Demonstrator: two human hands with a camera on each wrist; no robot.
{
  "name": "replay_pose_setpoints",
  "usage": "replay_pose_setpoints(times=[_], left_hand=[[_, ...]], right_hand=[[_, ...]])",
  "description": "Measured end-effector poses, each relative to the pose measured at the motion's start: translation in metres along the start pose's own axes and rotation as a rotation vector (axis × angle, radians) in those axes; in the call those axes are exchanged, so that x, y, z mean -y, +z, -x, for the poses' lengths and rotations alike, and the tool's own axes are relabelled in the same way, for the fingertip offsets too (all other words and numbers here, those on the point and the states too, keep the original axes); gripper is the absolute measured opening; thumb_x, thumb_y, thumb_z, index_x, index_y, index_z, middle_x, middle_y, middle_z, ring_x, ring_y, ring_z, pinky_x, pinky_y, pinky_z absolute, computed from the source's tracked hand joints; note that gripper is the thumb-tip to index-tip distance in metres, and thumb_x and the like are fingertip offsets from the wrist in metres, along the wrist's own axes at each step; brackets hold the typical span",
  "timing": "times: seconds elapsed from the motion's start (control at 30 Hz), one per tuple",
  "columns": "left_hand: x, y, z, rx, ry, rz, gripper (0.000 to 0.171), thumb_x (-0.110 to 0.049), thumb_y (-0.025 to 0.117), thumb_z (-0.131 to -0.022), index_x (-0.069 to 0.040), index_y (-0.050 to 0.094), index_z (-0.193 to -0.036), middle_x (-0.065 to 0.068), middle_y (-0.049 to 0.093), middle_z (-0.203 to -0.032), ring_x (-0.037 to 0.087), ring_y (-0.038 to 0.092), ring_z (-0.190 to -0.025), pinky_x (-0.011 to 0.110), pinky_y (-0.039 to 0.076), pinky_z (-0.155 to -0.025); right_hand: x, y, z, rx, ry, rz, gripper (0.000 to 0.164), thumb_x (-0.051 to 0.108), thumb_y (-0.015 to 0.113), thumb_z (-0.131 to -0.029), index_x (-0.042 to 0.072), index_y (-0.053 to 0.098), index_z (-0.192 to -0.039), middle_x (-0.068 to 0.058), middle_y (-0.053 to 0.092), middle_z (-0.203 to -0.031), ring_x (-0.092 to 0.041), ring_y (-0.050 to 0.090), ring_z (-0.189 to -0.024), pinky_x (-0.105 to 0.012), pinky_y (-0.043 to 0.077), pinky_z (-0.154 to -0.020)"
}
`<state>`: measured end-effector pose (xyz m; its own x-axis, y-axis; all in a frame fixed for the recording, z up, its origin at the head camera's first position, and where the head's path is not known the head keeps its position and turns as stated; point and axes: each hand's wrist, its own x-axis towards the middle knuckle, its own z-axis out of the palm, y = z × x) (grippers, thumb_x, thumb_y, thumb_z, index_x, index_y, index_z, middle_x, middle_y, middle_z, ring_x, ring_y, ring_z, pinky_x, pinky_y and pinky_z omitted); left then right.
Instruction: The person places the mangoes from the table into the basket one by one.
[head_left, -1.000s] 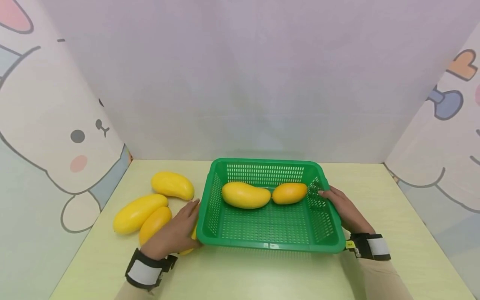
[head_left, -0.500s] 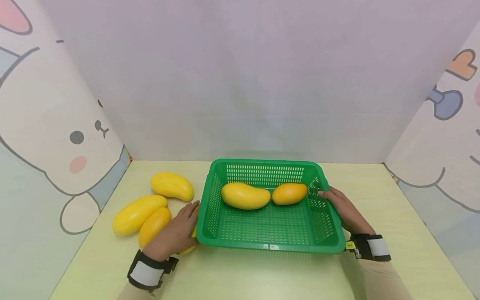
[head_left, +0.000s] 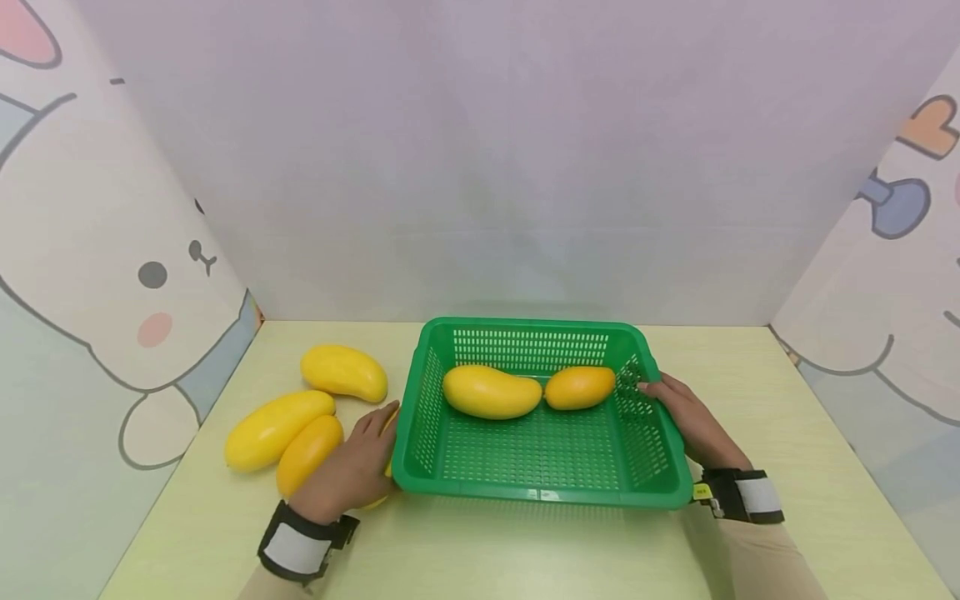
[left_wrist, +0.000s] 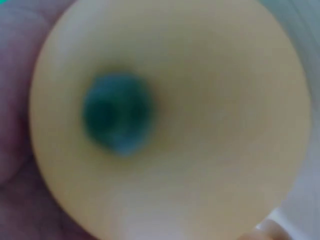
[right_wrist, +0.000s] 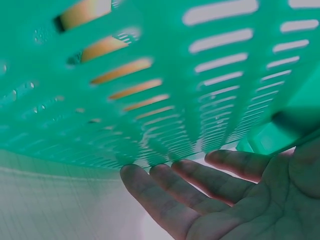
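Note:
My left hand [head_left: 348,467] grips a yellow mango beside the basket's left wall; in the head view the hand covers most of it. In the left wrist view, the blunt end of this mango [left_wrist: 210,140] fills the picture, its dark green stem spot facing the camera and the palm along its left side. At the other end of the green plastic basket [head_left: 540,493], my right hand [head_left: 693,421] holds the side wall, thumb over the rim. The right wrist view shows its fingers [right_wrist: 165,200] stretched against the outside of the slotted basket.
Inside the basket lie a large yellow mango [head_left: 491,392] and a smaller orange-yellow mango [head_left: 580,387]. Left of it, three more rest on the table: a curved mango [head_left: 343,372], a long mango [head_left: 277,429] and an orange-yellow mango [head_left: 309,454]. A wall [head_left: 480,167] stands behind.
My left hand has shifted slightly right and settled around the mango, with less of the fruit showing below it. The right hand and the basket stay where they were.

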<state>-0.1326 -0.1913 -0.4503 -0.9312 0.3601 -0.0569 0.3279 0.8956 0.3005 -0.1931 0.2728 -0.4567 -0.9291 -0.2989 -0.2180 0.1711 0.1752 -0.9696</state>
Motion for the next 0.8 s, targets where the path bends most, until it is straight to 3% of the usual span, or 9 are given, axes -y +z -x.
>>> replay_pose_setpoints(times=[0.4,0.8], left_hand=[[0.000,-0.001,-0.001,-0.019,-0.004,0.045,0.083,-0.022,0.071,-0.075,-0.014,0.030,-0.147,0.014,0.027,-0.149,0.034,0.028,-0.134,0.050,0.034,-0.102],[0.005,-0.011,0.001,-0.074,0.011,0.026,0.095,-0.039,0.074,-0.071,-0.005,0.027,-0.147,0.015,0.025,-0.150,0.034,0.029,-0.134,0.049,0.033,-0.103]], right_hand=[[-0.002,0.000,-0.002,-0.002,0.003,-0.006,0.065,0.040,0.041,-0.098,0.008,0.015,-0.149,-0.036,0.045,-0.123,-0.041,0.062,-0.094,-0.049,0.053,-0.072],[0.000,0.001,-0.001,-0.009,-0.002,-0.005,0.065,0.039,0.041,-0.098,0.008,0.017,-0.149,-0.036,0.045,-0.123,-0.041,0.062,-0.094,-0.049,0.053,-0.072]])
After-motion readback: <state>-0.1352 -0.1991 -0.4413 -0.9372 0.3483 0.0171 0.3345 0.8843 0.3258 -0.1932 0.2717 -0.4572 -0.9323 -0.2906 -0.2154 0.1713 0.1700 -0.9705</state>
